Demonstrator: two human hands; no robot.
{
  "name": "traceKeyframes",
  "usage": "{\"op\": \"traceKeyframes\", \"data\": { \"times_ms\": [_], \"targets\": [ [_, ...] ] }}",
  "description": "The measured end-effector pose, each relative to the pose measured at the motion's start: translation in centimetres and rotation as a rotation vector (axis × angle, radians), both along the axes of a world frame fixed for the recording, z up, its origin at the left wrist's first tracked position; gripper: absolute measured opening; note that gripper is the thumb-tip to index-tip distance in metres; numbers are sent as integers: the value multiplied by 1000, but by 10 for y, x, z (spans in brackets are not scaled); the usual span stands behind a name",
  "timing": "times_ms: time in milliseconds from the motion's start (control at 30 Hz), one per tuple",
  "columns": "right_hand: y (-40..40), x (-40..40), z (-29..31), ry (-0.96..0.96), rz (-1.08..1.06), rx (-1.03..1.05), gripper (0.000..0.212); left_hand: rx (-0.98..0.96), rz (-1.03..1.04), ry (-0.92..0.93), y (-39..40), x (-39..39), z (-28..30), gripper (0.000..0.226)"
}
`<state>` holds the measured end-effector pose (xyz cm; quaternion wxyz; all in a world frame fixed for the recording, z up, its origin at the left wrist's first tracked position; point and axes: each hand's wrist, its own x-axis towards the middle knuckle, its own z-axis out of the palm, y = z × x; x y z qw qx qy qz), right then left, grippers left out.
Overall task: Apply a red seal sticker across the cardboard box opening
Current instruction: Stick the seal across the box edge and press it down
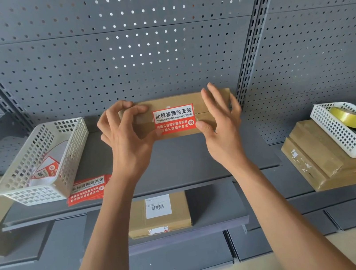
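Both thumbs press the red seal sticker (174,119) onto the cardboard box (212,108), left hand (123,132) curled, right hand (220,114) spread wide.

To your left, a white basket (41,161) sits by a stack of red labels (87,190); right, another basket (353,130) holds yellow tape (346,117) atop cartons (315,155).
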<state>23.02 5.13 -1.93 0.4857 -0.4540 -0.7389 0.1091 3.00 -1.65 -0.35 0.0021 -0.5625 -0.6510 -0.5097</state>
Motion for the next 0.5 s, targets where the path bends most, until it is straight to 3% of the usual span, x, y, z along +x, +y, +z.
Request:
{"op": "traceKeyframes", "data": {
  "times_ms": [133,267,500],
  "targets": [
    [-4,-8,2,116,-16,-3,56,25,2,-51,0,3,3,40],
    [-12,-37,10,271,-179,19,51,30,171,-125,9,25,11,45],
    [-6,-65,17,191,-393,10,62,62,361,-81,25,40,9,61]
  ]
}}
